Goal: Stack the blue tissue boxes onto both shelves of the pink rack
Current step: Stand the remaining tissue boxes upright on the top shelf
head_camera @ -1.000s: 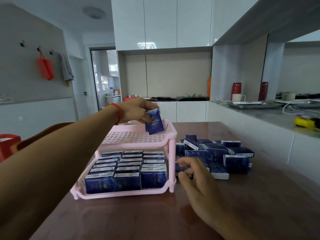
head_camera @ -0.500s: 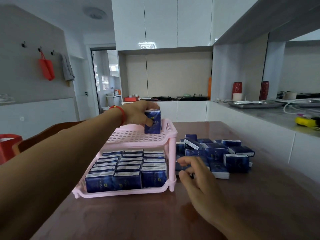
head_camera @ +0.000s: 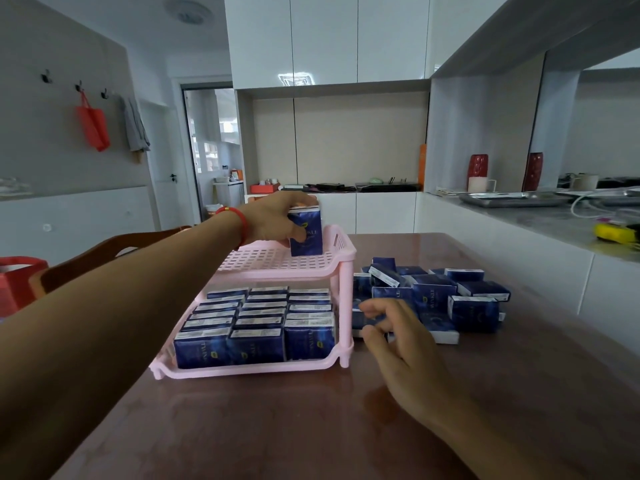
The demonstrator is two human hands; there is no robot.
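The top shelf of the pink rack (head_camera: 277,259) is lying mostly bare, with only one upright blue box (head_camera: 306,232) standing at its far right corner under the left hand (head_camera: 277,220), so the slotted surface to the left and front is offering room. The bottom shelf is sitting packed with rows of boxes (head_camera: 258,323), leaving no gap. The loose pile (head_camera: 433,299) is crowding the table (head_camera: 277,427) right of the rack, where the right hand (head_camera: 398,344) is reaching.
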